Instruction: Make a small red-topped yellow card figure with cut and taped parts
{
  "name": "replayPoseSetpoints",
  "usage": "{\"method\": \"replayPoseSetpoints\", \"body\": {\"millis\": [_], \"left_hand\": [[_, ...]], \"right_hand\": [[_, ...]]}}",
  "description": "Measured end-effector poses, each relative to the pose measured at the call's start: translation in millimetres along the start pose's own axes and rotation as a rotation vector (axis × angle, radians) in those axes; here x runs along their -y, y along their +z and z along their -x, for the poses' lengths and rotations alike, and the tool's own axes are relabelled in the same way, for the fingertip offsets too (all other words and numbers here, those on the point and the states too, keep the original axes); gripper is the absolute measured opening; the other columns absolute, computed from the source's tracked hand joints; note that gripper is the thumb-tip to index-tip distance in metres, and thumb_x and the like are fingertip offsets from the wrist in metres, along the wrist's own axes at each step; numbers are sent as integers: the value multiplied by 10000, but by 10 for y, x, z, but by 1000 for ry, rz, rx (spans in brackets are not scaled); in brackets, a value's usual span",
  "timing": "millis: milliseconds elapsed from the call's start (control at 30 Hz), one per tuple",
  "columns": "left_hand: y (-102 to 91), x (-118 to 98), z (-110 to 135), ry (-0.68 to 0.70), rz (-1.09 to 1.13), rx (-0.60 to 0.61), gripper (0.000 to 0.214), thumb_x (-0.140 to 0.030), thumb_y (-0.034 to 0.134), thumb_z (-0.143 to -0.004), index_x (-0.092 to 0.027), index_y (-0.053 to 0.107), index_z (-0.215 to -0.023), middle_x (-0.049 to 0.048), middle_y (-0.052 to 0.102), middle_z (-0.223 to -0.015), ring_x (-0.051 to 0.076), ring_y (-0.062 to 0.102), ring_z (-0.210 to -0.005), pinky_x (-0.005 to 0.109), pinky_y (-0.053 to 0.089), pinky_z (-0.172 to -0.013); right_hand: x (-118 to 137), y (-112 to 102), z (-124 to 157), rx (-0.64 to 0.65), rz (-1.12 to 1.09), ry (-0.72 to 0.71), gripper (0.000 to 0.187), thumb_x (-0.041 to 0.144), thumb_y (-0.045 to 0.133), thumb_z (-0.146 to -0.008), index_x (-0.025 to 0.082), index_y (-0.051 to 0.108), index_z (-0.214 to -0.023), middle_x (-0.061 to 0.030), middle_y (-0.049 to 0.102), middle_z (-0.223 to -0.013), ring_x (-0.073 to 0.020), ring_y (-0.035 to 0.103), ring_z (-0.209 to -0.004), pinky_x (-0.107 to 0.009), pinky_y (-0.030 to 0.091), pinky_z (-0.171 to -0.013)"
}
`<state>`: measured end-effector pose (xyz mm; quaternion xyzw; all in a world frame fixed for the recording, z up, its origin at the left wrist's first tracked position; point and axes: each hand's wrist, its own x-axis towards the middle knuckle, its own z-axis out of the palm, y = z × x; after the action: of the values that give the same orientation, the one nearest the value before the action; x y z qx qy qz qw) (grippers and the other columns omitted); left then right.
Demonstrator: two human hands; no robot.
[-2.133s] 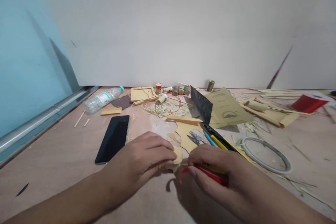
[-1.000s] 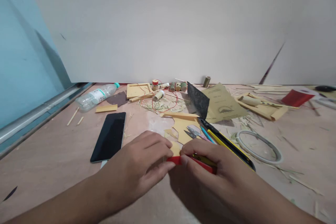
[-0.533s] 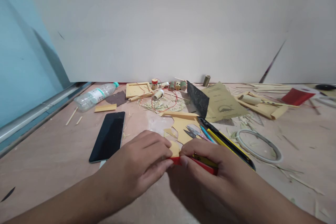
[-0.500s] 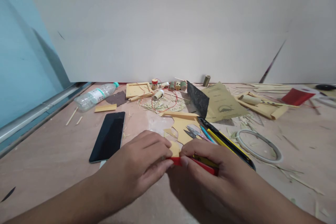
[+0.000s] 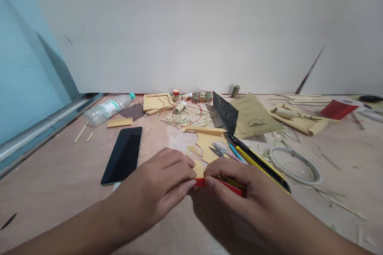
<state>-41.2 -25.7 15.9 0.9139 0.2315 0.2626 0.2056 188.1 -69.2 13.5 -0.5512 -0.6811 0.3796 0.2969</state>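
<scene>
Left hand (image 5: 155, 185) fingers curled tight, pinching small yellow piece (image 5: 199, 167). Right hand (image 5: 239, 191) closed round red tool (image 5: 228, 186), tip right against piece. Both near front edge of worktop (image 5: 60, 183), middle. Black phone (image 5: 122, 154) just beside left hand.

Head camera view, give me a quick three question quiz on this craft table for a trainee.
1. True or false: the left hand touches the yellow piece.
2. The right hand grips the red tool. What lies just beyond it? A utility knife; B hammer; C mug.
3. Fill in: the plastic bottle lies on its ____.
Key: 1 true; 2 A; 3 side.
</scene>
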Motion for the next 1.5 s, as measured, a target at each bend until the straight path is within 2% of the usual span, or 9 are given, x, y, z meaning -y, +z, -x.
{"method": "replayPoseSetpoints", "body": {"millis": [267, 867, 1067, 1300, 1500], "left_hand": [[-10, -13, -8, -9, 0, 2, 79, -117, 624, -1048, -174, 678, -1050, 40, 711, -1144, 169, 634, -1098, 277, 475, -998], [-8, -7, -16, 5, -19, 8, 123, -83, 591, -1051, -176, 673, -1053, 48, 718, -1122, 172, 641, -1087, 270, 484, -990], [-21, 3, -34, 4, -50, 23, 118, -102, 582, -1060, -163, 680, -1034, 54, 721, -1089, 187, 637, -1045, 294, 484, -956], [-10, 14, -23, -45, 7, 3, 98, -120, 629, -1054, -196, 689, -1061, 20, 738, -1092, 163, 656, -1048, 268, 474, -949], [-36, 45, -24, -65, 59, 0, 142, -100, 673, -1025, -229, 707, -1073, -7, 747, -1096, 156, 666, -1063, 268, 479, -960]], "right_hand": [[10, -20, 7, 43, -46, 15, 221, 307, 548, -978, 254, 718, -847, 9, 768, -845, -215, 679, -847, -308, 490, -775], [18, -11, -6, 2, 35, -37, 220, 227, 550, -975, 244, 715, -830, -6, 764, -841, -220, 688, -825, -308, 493, -717], [16, -14, -4, -4, 78, -99, 233, 199, 555, -991, 239, 692, -807, -10, 760, -868, -217, 686, -851, -321, 486, -764], [-9, -21, 5, -10, 163, -193, 245, 148, 519, -1003, 232, 662, -823, -22, 720, -882, -212, 658, -869, -343, 462, -775], [-2, -29, 14, 2, 177, -199, 254, 155, 508, -1015, 226, 663, -827, -30, 706, -897, -216, 650, -877, -356, 460, -774]]}}
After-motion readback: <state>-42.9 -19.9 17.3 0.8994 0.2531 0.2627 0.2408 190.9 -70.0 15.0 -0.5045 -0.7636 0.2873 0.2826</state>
